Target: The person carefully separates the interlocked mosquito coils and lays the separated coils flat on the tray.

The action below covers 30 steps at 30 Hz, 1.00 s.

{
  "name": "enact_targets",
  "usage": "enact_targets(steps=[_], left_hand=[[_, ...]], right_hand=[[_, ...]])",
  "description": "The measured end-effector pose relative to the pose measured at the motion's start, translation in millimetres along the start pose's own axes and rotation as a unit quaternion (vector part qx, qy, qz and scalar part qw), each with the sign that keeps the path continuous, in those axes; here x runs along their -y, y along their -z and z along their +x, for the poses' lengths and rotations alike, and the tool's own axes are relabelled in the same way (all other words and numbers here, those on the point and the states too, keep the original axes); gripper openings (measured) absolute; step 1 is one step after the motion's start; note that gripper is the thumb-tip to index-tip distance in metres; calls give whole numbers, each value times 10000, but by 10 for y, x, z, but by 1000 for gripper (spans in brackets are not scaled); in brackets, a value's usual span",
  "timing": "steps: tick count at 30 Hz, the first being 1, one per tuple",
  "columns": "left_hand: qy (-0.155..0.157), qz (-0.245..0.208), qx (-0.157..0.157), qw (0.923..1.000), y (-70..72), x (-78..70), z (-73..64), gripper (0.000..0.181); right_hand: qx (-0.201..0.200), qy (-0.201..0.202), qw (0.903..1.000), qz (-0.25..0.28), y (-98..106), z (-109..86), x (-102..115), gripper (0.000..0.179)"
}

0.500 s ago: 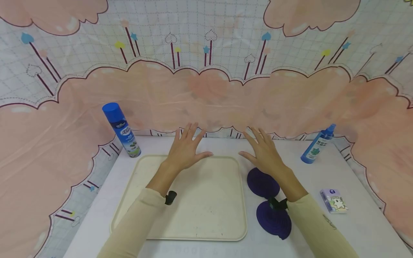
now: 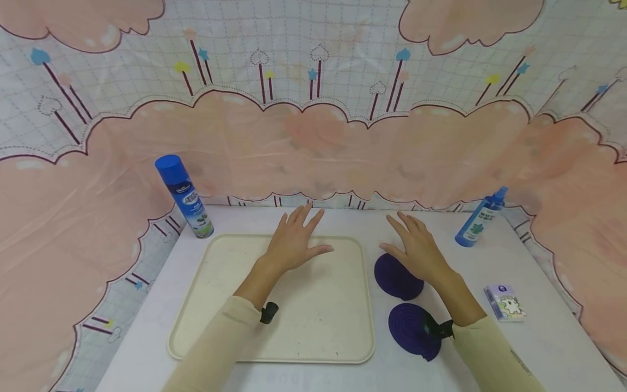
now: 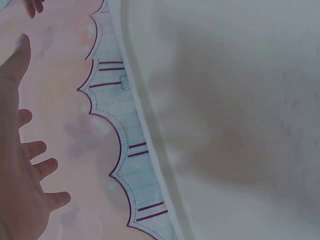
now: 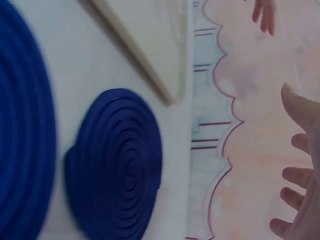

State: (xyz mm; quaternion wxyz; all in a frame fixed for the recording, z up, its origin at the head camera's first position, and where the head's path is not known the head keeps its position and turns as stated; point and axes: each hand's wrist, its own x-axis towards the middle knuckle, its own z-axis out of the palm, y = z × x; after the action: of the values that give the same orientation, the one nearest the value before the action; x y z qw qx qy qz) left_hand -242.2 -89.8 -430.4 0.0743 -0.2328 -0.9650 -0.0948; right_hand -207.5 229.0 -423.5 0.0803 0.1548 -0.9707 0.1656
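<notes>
- Both hands have drifted toward my right and slightly nearer since half a second ago: my left hand [image 2: 295,240] now sits over the far right part of the tray, and my right hand [image 2: 418,246] has slid off toward the spray bottle side.
- Left hand: fingers straight and spread, palm down, holding nothing; I see it above the cream tray [image 2: 215,283], though I cannot tell from the head view whether it touches the surface.
- Right hand: fingers also spread and relaxed, gripping nothing, hovering over the far edge of the upper purple coil [image 2: 392,277].
- That upper coil lies flat on the white table [image 2: 539,337], just beside the tray's right rim; the wrist view shows its spiral ridges and the tray corner close by.
- Lower purple coil [image 2: 409,329] lies nearer to me, just apart from the first, partly under my right wrist and its black strap.
- Blue aerosol can [image 2: 183,197] stands upright at the tray's far left corner.
- Blue spray bottle [image 2: 480,220] stands at the far right of the table, near my right hand.
- Small printed packet [image 2: 505,302] lies to the right of the coils, well apart from them.
- Pink cloud-patterned cloth [image 2: 313,141] rises behind the table.
</notes>
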Motion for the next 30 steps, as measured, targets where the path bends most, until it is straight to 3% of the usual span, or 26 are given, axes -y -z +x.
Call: enact_targets(steps=[20,30], left_hand=[[-298,-714,263,9967,-363,-519,-130,95],[-534,-855,224,9947,-456,-821,-203,93]], right_hand=[[165,-472,9985,212,-128,-566,-254,72],[242,-672,9949,716,-79,-816,-261,68]])
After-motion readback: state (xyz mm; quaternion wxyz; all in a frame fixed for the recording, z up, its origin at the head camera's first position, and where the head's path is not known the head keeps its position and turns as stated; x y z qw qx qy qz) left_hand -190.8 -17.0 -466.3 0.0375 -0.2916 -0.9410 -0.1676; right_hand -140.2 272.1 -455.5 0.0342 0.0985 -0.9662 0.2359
